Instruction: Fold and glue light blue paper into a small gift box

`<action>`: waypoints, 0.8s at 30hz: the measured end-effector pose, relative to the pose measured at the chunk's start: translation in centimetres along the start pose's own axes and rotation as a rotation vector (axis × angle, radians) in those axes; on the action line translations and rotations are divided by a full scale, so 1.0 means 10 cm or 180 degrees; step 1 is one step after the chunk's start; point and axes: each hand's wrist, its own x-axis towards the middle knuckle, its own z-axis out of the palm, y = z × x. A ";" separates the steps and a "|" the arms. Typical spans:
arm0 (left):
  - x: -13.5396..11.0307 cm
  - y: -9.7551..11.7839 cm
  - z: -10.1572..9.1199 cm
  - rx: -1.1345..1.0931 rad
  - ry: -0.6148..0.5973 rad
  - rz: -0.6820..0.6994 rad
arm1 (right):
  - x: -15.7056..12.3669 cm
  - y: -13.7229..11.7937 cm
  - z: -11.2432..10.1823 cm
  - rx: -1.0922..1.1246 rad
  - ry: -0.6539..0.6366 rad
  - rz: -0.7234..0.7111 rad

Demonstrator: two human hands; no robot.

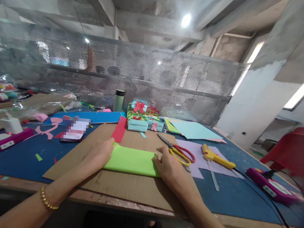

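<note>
Well, green paper [133, 161] between both hands [100, 154] [168, 166]

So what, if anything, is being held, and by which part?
A lime-green rectangular paper piece, held at both ends: left hand at its left end, right hand at its right.

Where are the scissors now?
In the head view, the scissors lie right of centre, just beyond the right hand, left of the glue gun.
</note>
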 end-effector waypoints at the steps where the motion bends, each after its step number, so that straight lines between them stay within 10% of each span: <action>1: 0.00 0.00 0.00 0.0014 -0.0003 0.0008 | 0.00 -0.01 -0.01 -0.0005 -0.0009 -0.0018; 24: -0.18 0.21 -0.06 0.0674 0.0210 -0.0366 | 0.03 -0.02 0.00 -0.0291 -0.0138 0.0052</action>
